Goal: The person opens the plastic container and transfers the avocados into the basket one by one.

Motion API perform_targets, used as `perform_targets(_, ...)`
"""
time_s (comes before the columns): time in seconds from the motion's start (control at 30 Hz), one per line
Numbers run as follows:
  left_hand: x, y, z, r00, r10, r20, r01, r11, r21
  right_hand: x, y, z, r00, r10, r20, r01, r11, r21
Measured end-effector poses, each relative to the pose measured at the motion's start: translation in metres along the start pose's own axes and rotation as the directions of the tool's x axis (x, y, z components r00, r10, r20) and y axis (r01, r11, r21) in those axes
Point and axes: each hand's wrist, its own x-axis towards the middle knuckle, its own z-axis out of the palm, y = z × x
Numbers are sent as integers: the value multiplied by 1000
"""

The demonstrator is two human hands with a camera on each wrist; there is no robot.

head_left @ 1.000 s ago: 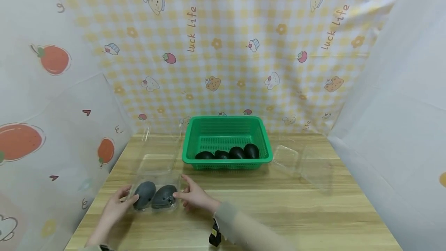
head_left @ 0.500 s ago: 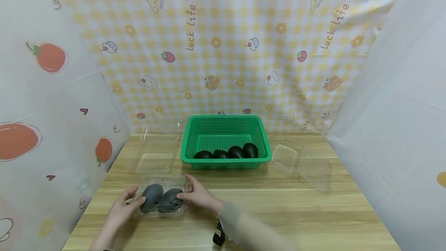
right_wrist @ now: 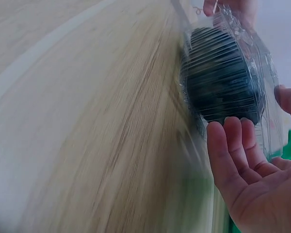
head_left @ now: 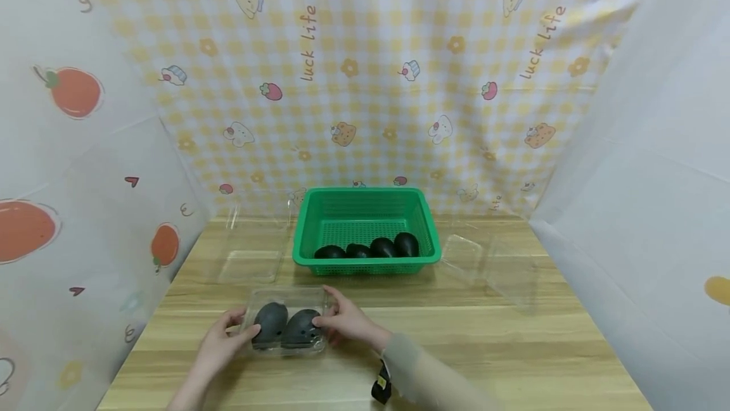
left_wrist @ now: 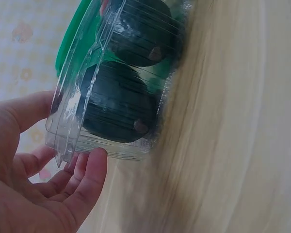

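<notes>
A clear plastic clamshell box (head_left: pixel 291 296) with its lid down holds two dark avocados, one on the left (head_left: pixel 270 322) and one on the right (head_left: pixel 302 328). My left hand (head_left: pixel 224 342) grips the box's left end, thumb on top and fingers along the side, as the left wrist view shows close up. At the other end my right hand (head_left: pixel 349 321) holds it, with fingertips against the side wall in the right wrist view. Beyond the box stands a green plastic basket (head_left: pixel 367 261), where several dark avocados (head_left: pixel 383 247) lie along the near side.
An open clear clamshell box (head_left: pixel 251 265) lies at the back left of the wooden table (head_left: pixel 513 347). Another open one (head_left: pixel 485 265) is right of the basket. A patterned cloth (head_left: pixel 365 113) hangs behind, with white sheets at both sides.
Both hands have carried the filled clamshell box to the right, from the table's left part to in front of the basket's left side. The basket and the open boxes stay in place.
</notes>
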Motion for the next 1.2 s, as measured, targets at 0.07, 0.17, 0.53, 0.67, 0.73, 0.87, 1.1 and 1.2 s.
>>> perform_targets(0.07,-2,4,7,1000,8,-10,-8,1000,-3,-4,1,-7,1000,4,-5,-4,1000,-5)
perform_targets(0.17,-4,9,19,999,26,-19,-26,999,-23,-10,5,-19,1000,8,-12,-8,1000,-8)
perform_targets(0.53,-6,24,52,996,88,-33,-90,993,-80,-29,16,-59,1000,23,10,-23,999,-30)
perform_targets(0.67,-6,28,62,995,99,-30,-102,989,-109,-35,18,-72,1000,16,15,-16,999,-29)
perform_targets(0.73,-5,30,67,995,100,-18,-101,987,-122,-39,19,-78,1000,12,19,-11,999,-33)
perform_targets(0.87,-5,36,75,993,122,7,-120,984,-129,-47,21,-91,999,7,31,-6,999,-36)
perform_targets(1.1,-5,44,92,988,152,38,-144,977,-155,-59,26,-113,999,10,39,-9,1000,-25)
perform_targets(1.2,-4,46,99,985,165,48,-154,974,-168,-63,28,-121,999,14,45,-14,1000,-12)
